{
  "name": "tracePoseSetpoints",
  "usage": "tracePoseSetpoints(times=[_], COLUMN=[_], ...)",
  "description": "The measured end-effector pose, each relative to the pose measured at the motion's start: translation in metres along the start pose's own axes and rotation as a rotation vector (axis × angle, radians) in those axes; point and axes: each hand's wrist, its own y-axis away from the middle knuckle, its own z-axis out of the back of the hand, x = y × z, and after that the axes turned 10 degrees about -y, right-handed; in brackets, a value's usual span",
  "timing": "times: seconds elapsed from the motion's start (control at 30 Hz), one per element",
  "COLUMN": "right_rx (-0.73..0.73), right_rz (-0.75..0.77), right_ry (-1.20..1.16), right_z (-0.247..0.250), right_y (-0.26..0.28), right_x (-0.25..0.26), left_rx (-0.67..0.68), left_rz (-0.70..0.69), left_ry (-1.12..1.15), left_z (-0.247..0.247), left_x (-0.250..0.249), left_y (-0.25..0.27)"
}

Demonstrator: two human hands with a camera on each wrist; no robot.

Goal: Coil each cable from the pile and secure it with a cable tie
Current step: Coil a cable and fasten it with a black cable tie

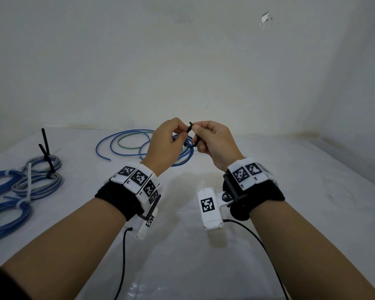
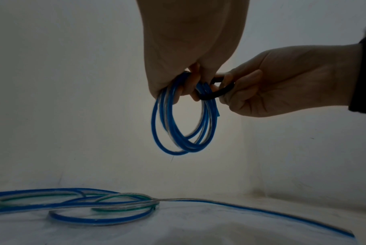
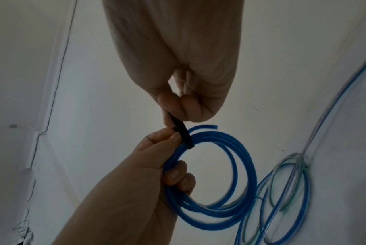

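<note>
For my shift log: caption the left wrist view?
Left hand holds a blue cable coil while right hand loops a black cable tie round it.

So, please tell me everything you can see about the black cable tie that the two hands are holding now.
The black cable tie is a thin, flat strap that looks like plastic. It is bent into a loop around the strands at the top of the small blue coiled cable, held in the air above the table. The left hand grips the coil and pinches the strap beside it; the right hand pinches the strap's other part from above. One short end sticks up between the fingertips. Whether it is locked cannot be told.
</note>
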Motion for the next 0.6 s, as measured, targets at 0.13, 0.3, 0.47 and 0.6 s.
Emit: tracePoseSetpoints(times=[0.13, 0.3, 0.47, 0.6], right_rx=[0.021, -0.019, -0.136, -0.209], right_rz=[-0.052, -0.136, -0.084, -0.076], right_ry=[-0.059, -0.148, -0.087, 0.008], right_z=[0.003, 0.005, 0.009, 0.014], right_y=[-0.001, -0.006, -0.015, -0.025], right_x=[0.0, 0.004, 0.008, 0.012], left_rx=[0.021, 0.058, 0.128, 0.158], left_rz=[-0.009, 0.008, 0.013, 0.058], left_ry=[-0.015, 0.0, 0.053, 0.101], left_z=[0.001, 0.002, 0.001, -0.001], left_x=[0.001, -0.003, -0.007, -0.012], left_y=[0.0, -0.001, 0.005, 0.01])
